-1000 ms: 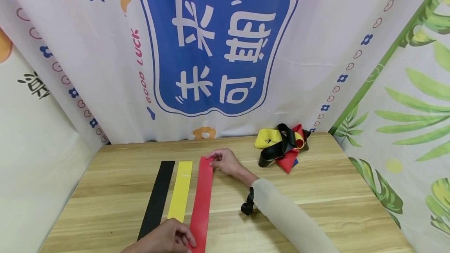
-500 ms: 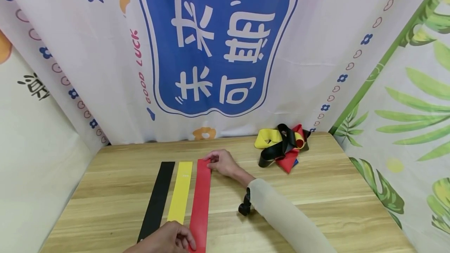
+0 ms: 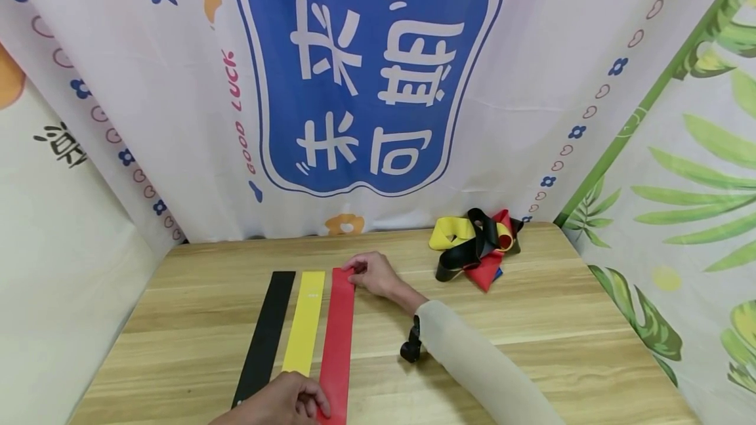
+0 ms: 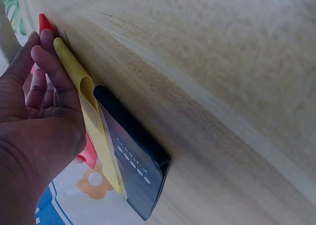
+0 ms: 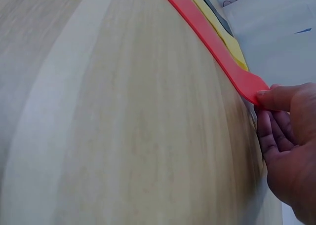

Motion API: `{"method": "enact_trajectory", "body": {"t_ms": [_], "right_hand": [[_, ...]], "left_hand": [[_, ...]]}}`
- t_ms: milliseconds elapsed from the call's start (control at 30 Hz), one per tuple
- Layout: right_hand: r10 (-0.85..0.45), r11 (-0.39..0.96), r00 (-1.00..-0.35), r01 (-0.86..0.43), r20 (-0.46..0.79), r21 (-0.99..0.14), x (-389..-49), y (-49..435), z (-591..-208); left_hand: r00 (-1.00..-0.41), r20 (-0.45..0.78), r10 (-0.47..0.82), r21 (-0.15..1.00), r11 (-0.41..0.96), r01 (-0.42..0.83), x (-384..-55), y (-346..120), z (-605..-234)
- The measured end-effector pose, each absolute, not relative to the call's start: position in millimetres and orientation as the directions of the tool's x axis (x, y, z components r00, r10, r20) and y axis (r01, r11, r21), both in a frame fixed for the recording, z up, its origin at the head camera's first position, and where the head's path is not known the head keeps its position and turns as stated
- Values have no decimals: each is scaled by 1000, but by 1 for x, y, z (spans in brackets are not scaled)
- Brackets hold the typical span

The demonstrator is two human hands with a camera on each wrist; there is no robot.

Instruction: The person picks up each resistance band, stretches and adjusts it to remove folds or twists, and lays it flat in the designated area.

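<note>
A red resistance band point(image 3: 338, 340) lies lengthwise on the table at the right of a row of three. My right hand point(image 3: 375, 274) pinches its far end between thumb and fingers; the right wrist view shows that red end point(image 5: 254, 84) raised slightly. At the near end my left hand point(image 3: 283, 399) has its fingers curled and pinches the red band, its red tip point(image 4: 45, 23) showing past the fingertips. The left hand partly covers the yellow resistance band point(image 3: 305, 326). Furthest left lies the black resistance band point(image 3: 266, 333), with white print on its near end point(image 4: 136, 158).
A tangled pile of yellow, black and red bands point(image 3: 481, 244) sits at the back right of the wooden table point(image 3: 502, 326). Printed cloth point(image 3: 531, 51) hangs behind the table and along its sides. A small black device point(image 3: 411, 344) hangs at the right wrist.
The far end of the red band has shifted slightly left and nearer, toward the yellow one, with the right hand. Between the last two frames both hands stay almost still.
</note>
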State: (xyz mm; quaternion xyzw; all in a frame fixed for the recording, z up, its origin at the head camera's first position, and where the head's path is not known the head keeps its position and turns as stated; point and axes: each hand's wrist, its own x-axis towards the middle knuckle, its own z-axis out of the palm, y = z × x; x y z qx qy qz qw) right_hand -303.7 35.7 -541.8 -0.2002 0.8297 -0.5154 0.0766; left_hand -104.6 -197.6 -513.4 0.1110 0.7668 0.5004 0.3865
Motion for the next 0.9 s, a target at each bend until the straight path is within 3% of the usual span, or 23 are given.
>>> {"method": "enact_trajectory", "body": {"t_ms": [433, 900], "right_hand": [[-450, 374, -888, -280, 91, -884, -300, 33, -545], [-444, 396, -891, -287, 92, -872, -298, 36, -539]], "left_hand": [[-651, -492, 579, 854, 468, -229, -105, -200, -513], [-674, -436, 597, 860, 497, -116, -107, -202, -506]]}}
